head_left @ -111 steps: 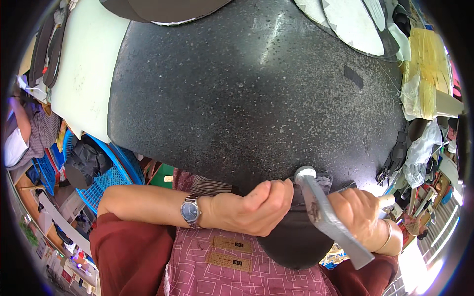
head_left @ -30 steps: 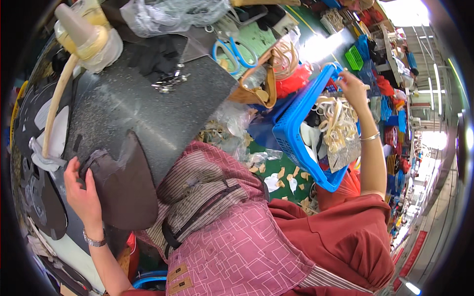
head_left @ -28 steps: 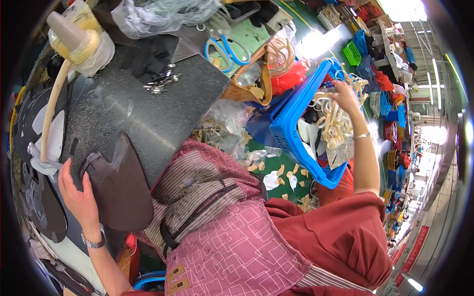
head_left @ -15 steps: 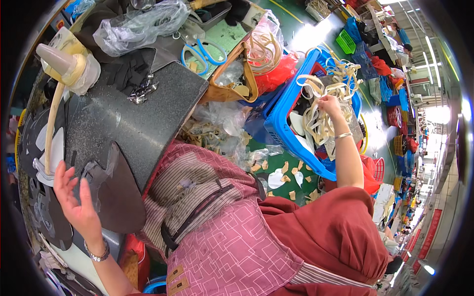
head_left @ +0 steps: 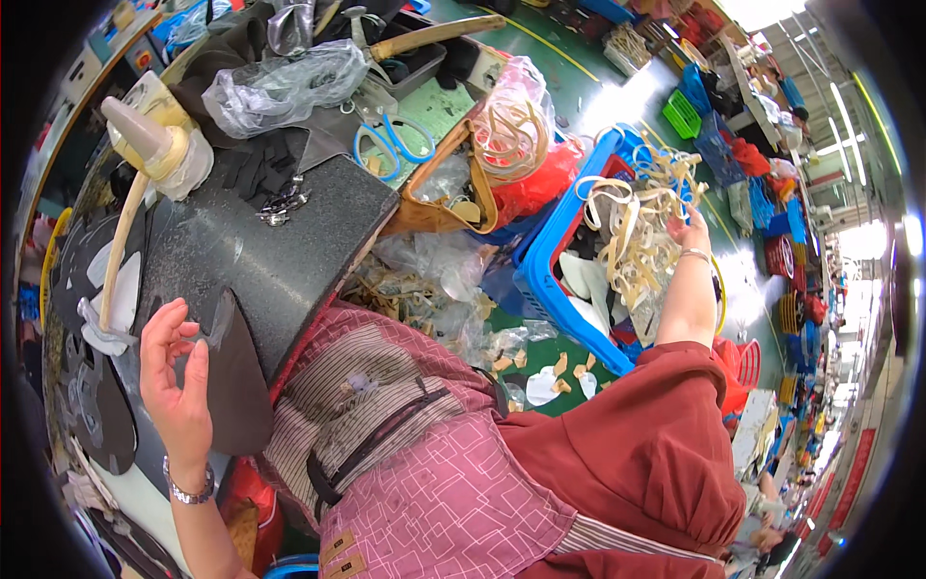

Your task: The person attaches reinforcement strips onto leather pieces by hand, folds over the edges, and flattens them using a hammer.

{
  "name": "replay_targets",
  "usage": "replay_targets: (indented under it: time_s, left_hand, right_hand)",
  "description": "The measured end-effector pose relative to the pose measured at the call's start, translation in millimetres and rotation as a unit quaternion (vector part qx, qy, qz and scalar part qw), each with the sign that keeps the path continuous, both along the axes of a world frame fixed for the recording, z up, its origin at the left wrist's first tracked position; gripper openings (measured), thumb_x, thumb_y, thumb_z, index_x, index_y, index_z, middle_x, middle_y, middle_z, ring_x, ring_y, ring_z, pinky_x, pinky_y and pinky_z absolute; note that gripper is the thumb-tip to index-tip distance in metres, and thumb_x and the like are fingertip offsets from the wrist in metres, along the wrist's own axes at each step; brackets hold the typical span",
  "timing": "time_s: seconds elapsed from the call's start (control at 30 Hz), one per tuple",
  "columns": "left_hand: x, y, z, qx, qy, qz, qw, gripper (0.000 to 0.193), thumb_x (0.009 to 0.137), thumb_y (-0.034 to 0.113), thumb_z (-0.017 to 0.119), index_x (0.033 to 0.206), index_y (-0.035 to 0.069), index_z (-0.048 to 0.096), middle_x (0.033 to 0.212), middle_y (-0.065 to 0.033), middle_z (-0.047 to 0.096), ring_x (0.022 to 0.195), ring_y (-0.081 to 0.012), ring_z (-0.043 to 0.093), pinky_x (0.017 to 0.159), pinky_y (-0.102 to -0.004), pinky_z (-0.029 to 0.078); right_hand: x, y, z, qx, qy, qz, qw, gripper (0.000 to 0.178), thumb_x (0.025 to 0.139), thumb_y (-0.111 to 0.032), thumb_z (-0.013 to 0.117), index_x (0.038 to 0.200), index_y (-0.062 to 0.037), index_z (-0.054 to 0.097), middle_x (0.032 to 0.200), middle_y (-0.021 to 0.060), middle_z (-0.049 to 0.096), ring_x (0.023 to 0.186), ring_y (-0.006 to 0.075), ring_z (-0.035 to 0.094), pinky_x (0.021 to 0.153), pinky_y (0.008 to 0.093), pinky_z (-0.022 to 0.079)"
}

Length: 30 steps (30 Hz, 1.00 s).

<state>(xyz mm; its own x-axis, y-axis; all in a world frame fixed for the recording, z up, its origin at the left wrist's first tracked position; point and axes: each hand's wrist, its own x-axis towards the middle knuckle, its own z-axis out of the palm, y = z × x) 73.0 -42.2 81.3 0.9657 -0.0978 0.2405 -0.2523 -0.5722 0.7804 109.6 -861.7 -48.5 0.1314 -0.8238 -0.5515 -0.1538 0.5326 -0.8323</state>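
Observation:
My left hand (head_left: 178, 391) is raised by the left end of the black worktop (head_left: 280, 241), its fingers loosely apart and nothing in them. Beside it lie dark, sole-shaped sheet pieces (head_left: 236, 376) and a wooden-handled hammer (head_left: 120, 246), whose metal head is near the fingertips. At the right, my outstretched right hand (head_left: 687, 232) is at the edge of a pile of cream strips (head_left: 641, 227), with its fingers closed on a strip. The pile fills a blue plastic basket (head_left: 571, 318), along with white flat pieces (head_left: 586, 280). My fingertips partly hide the held strip.
Blue-handled scissors (head_left: 394, 145), a clear plastic bag (head_left: 285, 92) and a tape-wrapped cone (head_left: 154, 145) are on the worktop. An open tan box (head_left: 446, 183) adjoins its right edge. Scraps (head_left: 545, 386) litter the green floor below. Stacked crates (head_left: 682, 114) stand farther off.
My right hand has moved right across the strip pile to the basket's far side. My left hand has shifted slightly right, its fingers curling a little more. The view has tilted slightly.

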Motion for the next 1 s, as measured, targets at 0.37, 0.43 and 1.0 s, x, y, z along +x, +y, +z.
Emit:
replay_targets:
  time_s: [0.37, 0.43, 1.0]
  left_hand:
    - [38.2, -40.9, 45.1, -0.062, 0.030, 0.023, 0.997, 0.034, 0.090, 0.002, 0.054, 0.123, 0.002, 0.053, 0.103, -0.0018, 0.056, 0.092, -0.0066, 0.051, 0.078, -0.0181, 0.039]
    - [50.1, -78.8, 46.0, -0.115, 0.001, -0.041, 0.992, 0.031, 0.089, 0.002, 0.055, 0.121, 0.001, 0.055, 0.101, -0.0033, 0.059, 0.092, -0.0057, 0.052, 0.077, -0.0179, 0.040]
    - [4.5, -215.5, -51.6, -0.348, 0.478, -0.256, 0.765, 0.018, 0.091, 0.021, 0.061, 0.094, 0.004, 0.065, 0.068, 0.0049, 0.057, 0.055, -0.0019, 0.046, 0.049, -0.0188, 0.035]
  right_hand:
    - [-1.3, 176.2, 294.9, -0.421, -0.255, 0.427, 0.759, 0.036, 0.093, -0.021, 0.056, 0.123, -0.0009, 0.054, 0.073, -0.0022, 0.051, 0.046, 0.0012, 0.033, 0.043, 0.0153, 0.024]
    - [-31.2, 195.4, 306.4, -0.345, -0.282, 0.644, 0.622, 0.048, 0.089, -0.026, 0.062, 0.127, 0.0008, 0.050, 0.083, -0.0001, 0.057, 0.055, 0.0022, 0.047, 0.046, 0.0161, 0.036]
    - [-87.5, 387.7, 121.8, -0.624, -0.127, 0.565, 0.524, 0.019, 0.067, -0.009, 0.074, 0.084, -0.0053, 0.066, 0.087, 0.0050, 0.065, 0.071, 0.0229, 0.061, 0.060, 0.0337, 0.047]
